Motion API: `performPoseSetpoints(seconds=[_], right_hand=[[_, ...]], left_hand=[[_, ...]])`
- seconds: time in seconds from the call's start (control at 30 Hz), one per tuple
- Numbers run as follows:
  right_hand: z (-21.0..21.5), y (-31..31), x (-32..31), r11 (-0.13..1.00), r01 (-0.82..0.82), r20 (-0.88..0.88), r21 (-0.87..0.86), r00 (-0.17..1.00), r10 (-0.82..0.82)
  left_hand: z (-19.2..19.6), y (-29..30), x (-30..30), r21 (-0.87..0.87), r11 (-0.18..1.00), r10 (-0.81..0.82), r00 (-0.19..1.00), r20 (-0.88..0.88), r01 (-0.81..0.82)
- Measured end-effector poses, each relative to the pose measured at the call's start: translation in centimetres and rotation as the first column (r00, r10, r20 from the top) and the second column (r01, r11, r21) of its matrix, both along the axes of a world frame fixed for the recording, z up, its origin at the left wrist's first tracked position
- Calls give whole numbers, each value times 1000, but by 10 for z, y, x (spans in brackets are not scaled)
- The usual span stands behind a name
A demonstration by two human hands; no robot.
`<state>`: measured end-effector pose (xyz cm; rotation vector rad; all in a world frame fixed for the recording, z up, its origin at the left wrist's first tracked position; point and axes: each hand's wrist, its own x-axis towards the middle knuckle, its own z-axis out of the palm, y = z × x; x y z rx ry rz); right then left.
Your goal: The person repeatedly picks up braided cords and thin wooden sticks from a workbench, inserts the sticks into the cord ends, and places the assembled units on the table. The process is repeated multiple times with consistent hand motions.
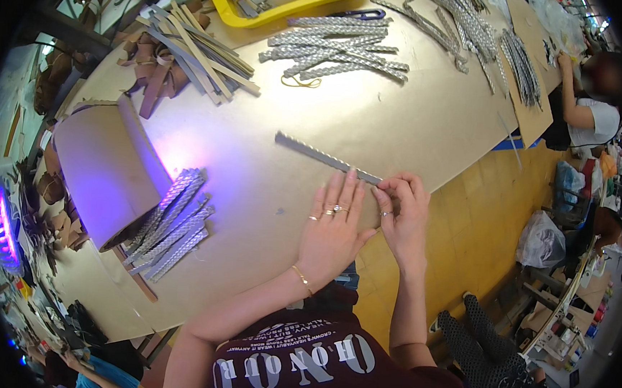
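Note:
A silvery braided strap [310, 150] lies slantwise on the paper-covered table, its far end pointing up and left. My left hand [332, 228] rests flat across it with the fingers stretched out, covering part of its length. At the strap's near right end, my right hand [404, 218] pinches it between thumb and fingertips. The very tip of the strap is hidden by those fingers. To the left, a bundle of similar braided straps [178, 231] sits beside a brown cardboard tube-like holder [107, 169]. Another pile of braided straps [335, 48] lies beyond my hands.
Flat strips [198, 53] and brown leather scraps [157, 79] heap at the far left. Behind them stands a yellow tray [247, 20]. More braids [463, 24] lie far right, near a cardboard sheet [532, 123] and a co-worker [590, 116]. A purple-lit lamp [4, 230] glows left.

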<state>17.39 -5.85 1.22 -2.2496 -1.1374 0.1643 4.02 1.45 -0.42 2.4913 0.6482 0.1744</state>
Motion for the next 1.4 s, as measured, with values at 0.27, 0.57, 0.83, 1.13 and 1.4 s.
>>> performPoseSetpoints(seconds=[0.27,0.57,0.83,1.13,1.4], right_hand=[[7,-2,-9,992,113,-109,-56,987,-118],[14,-4,-8,977,178,-119,-117,974,-192],[17,-2,-12,955,256,-130,-149,952,-276],[19,0,-16,940,295,-114,-170,942,-316],[16,2,-18,940,317,-151,-124,930,-334]], left_hand=[[2,30,-3,176,972,-154,987,-35,158],[20,7,-9,170,968,-139,956,-259,187],[0,-17,-14,350,929,-14,954,-298,123],[-4,-20,-14,397,912,12,961,-275,102],[-5,-20,-13,392,916,20,967,-253,83]])
